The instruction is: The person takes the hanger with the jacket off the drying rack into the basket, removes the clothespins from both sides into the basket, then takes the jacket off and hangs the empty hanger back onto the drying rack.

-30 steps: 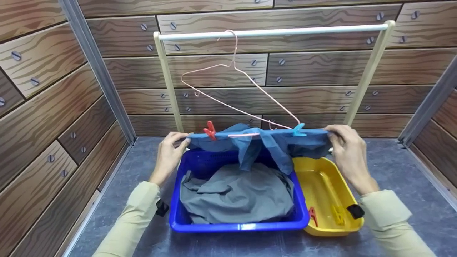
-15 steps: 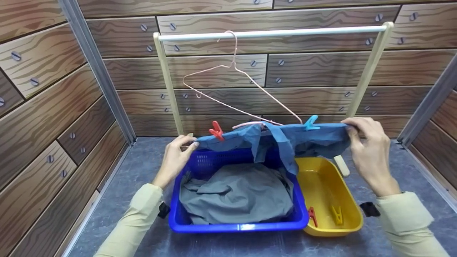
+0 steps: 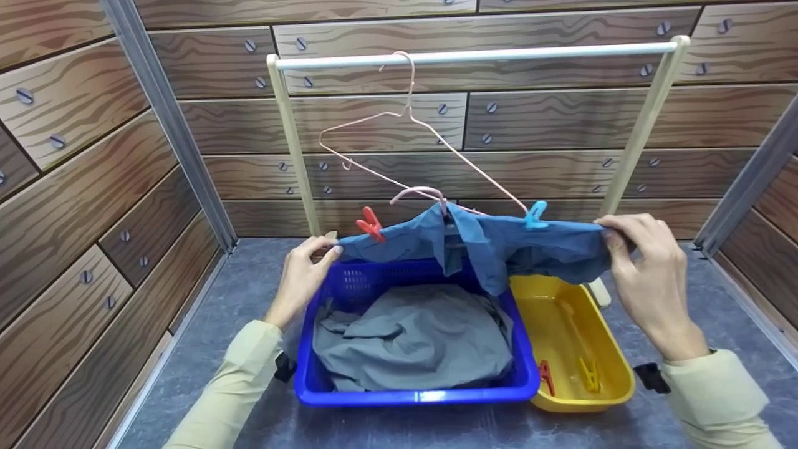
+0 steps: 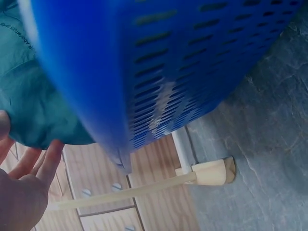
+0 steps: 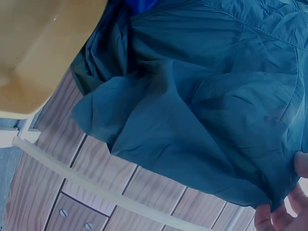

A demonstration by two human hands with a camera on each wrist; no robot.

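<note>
A blue shirt (image 3: 399, 240) is stretched sideways over the back of the blue basket, between both hands. My left hand (image 3: 304, 271) pinches its left end, my right hand (image 3: 651, 274) its right end. Out of its top middle rises the pink hook (image 3: 419, 190) of a hanger; the hanger's body is hidden in the cloth. A red clothespin (image 3: 370, 224) grips the top edge on the left, a light-blue clothespin (image 3: 535, 215) on the right. In the right wrist view the shirt (image 5: 207, 110) hangs in loose folds from the fingertips (image 5: 263, 216).
Grey cloth (image 3: 418, 340) fills the blue basket (image 3: 418, 397). Touching its right side, a yellow tub (image 3: 583, 405) holds a red clothespin (image 3: 547, 377) and a yellow clothespin (image 3: 589, 374). Behind stands a rack (image 3: 530, 55) with another pink wire hanger (image 3: 464, 163) on its bar.
Both hands moved right, the right one further, drawing the shirt wider. The pink hook, flat against the shirt before, now stands up above its top edge.
</note>
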